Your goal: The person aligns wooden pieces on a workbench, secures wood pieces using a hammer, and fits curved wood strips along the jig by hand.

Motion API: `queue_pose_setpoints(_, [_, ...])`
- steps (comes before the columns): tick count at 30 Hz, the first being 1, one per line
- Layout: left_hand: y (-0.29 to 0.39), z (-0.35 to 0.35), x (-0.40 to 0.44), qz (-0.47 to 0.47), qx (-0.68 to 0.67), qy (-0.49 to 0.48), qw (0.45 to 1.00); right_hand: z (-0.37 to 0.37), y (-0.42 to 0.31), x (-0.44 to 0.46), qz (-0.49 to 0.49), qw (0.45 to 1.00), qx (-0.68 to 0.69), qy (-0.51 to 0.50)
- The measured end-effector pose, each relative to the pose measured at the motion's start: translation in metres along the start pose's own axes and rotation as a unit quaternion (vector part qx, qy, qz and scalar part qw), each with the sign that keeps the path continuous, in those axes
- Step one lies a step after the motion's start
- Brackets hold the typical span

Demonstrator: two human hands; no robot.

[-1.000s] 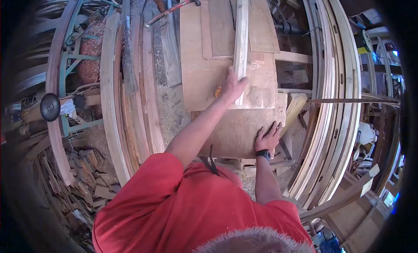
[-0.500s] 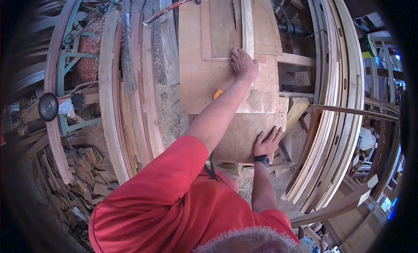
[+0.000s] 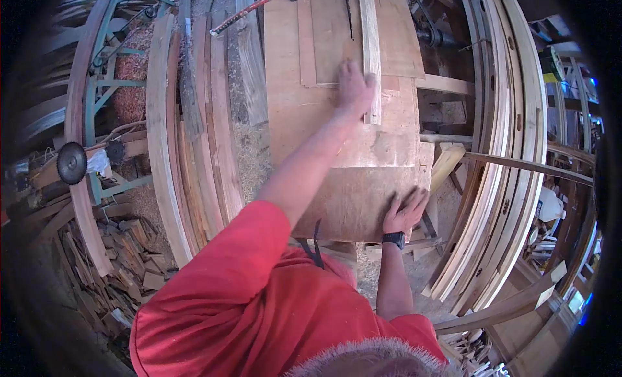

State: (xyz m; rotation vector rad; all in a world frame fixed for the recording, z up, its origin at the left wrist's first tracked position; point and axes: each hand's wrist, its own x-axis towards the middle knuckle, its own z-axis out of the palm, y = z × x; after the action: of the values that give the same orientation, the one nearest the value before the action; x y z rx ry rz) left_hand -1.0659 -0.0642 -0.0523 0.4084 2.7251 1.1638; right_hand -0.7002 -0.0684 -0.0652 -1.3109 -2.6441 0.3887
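Note:
My left hand (image 3: 356, 90) is smeared by motion just left of a narrow pale wooden strip (image 3: 371, 46); I cannot tell whether it touches the strip. The strip lies lengthwise on a plywood sheet (image 3: 285, 111). Beside it, farther up, is a thin dark piece (image 3: 348, 14), too small to name. My right hand (image 3: 406, 210), with a black watch on the wrist, rests palm down with fingers spread at the right edge of the plywood-topped surface (image 3: 350, 202). It holds nothing.
A red-handled hammer (image 3: 253, 11) lies at the upper left. Long boards (image 3: 162, 137) run along the left, near a round saw blade (image 3: 72, 162). Stacked timbers (image 3: 492, 202) curve along the right. Wood offcuts (image 3: 133, 247) are piled at the lower left.
My left hand has shifted slightly left and away from me, off the strip's near part. My left forearm now covers the spot where an orange object showed. My right hand stays in place.

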Motion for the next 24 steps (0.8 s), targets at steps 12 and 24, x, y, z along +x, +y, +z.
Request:
queue_pose_setpoints(12, [-0.113,-0.053,-0.015,0.082,0.218,0.077,0.969,0.029,-0.164,0.132,-0.102,0.979,0.17,0.038])
queue_pose_setpoints(24, [-0.113,-0.051,-0.014,0.075,0.227,0.089,0.967,0.06,-0.171,0.184,-0.124,0.956,0.252,0.079])
